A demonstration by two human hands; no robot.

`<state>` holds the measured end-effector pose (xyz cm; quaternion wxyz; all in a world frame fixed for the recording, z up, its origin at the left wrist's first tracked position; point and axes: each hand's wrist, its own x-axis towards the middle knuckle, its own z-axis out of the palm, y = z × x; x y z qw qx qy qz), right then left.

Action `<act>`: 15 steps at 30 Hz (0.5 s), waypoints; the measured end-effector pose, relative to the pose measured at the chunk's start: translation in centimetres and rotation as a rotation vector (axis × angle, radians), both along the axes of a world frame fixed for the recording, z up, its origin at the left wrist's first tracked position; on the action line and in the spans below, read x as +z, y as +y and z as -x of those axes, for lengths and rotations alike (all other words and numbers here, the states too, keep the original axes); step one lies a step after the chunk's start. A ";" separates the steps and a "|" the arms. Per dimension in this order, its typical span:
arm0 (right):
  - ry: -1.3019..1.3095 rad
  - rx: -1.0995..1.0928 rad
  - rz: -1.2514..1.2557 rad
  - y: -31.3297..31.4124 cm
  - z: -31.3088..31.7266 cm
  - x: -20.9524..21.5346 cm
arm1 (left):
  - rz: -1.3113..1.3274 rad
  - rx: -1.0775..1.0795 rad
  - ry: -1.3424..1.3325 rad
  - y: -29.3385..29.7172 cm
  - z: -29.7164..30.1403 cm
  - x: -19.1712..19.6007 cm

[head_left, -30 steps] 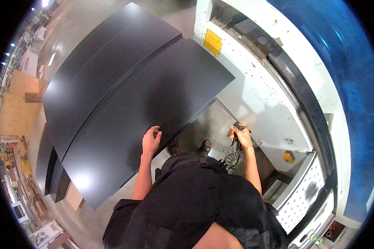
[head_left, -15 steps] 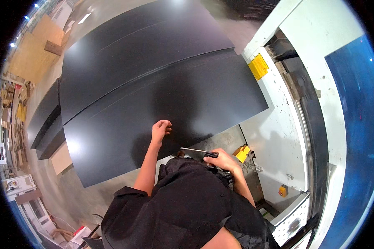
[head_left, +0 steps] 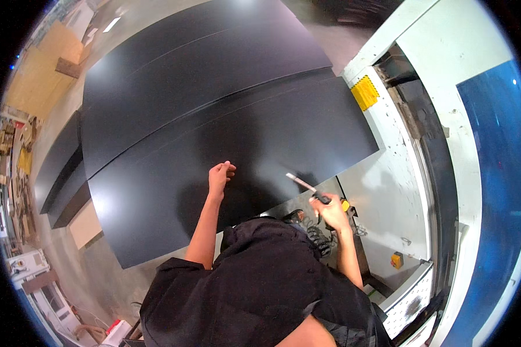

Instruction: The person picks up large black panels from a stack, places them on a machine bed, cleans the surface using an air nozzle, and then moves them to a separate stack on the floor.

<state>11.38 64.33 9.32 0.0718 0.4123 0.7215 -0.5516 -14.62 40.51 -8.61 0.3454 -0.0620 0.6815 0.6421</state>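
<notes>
The left hand (head_left: 220, 173), fingers curled, rests on the black panel (head_left: 214, 110). The right hand (head_left: 328, 209) grips a thin tool (head_left: 303, 185) over the panel's near edge.

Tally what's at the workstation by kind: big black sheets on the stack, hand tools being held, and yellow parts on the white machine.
Large black sheets: 3 visible layers
Slim hand tool, gripped in the right hand: 1
Yellow parts on the white machine: 2, a ribbed block and a small box
Total: 6

Left hand (head_left: 220, 174) extended, fingers curled; right hand (head_left: 329, 209) fisted.
</notes>
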 end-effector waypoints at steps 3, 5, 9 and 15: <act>-0.046 0.195 -0.017 -1.5 -1.5 -3.8 | -0.112 -0.058 -0.105 3.4 -1.4 0.6; -0.113 0.207 -0.089 -3.9 -1.0 -3.3 | -0.130 -0.105 -0.077 4.5 -2.1 -1.8; -0.230 0.216 0.050 -4.8 -1.3 -0.9 | -0.171 -0.212 -0.114 7.1 -2.8 -0.4; 0.065 -0.255 -0.097 -3.9 -5.5 -0.3 | -0.094 -0.318 0.182 8.6 -3.2 -0.6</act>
